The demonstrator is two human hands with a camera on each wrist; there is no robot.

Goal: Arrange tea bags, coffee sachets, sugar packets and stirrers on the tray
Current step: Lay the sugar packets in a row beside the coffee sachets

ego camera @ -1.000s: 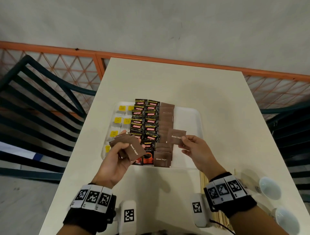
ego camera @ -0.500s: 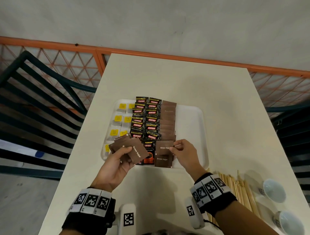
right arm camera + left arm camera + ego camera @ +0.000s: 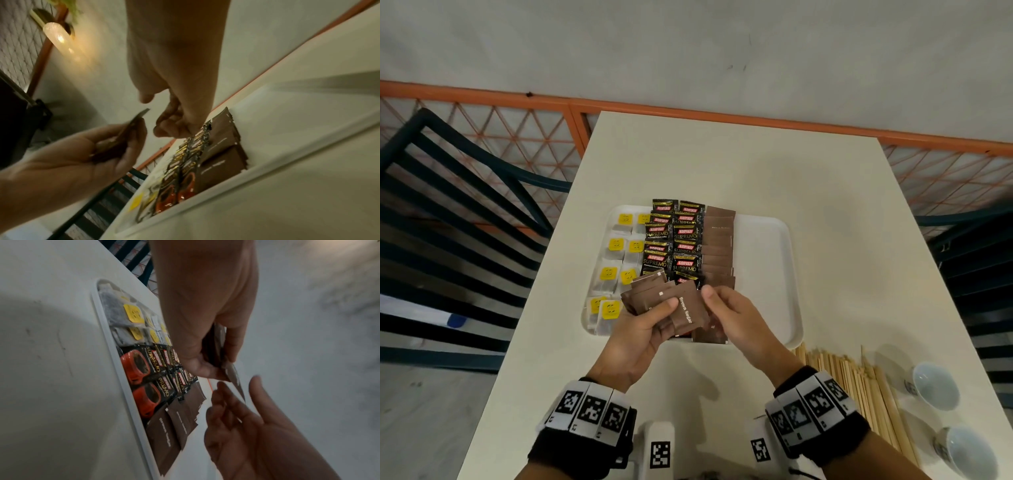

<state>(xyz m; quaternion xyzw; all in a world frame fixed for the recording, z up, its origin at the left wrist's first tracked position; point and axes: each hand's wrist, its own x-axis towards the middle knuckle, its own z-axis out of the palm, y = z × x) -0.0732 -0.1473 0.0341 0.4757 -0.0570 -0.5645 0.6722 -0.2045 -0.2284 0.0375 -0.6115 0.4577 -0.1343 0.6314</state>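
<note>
A white tray holds tea bags with yellow tags at the left, black coffee sachets in the middle and a column of brown sugar packets beside them. Over the tray's near edge my left hand grips a fanned stack of brown sugar packets, thumb on top. My right hand is at the stack's right edge. In the right wrist view its thumb and curled fingers stand apart on either side of the packet stack's tip and hold nothing.
Wooden stirrers lie in a heap on the table right of my right wrist. Two small white cups stand beyond them near the table's right edge. Dark slatted chairs flank the table; an orange railing runs behind it.
My right hand laid a sugar packet on the near end of the tray's sugar column, then came back empty to the stack in my left hand. The left hand shifted slightly right.
</note>
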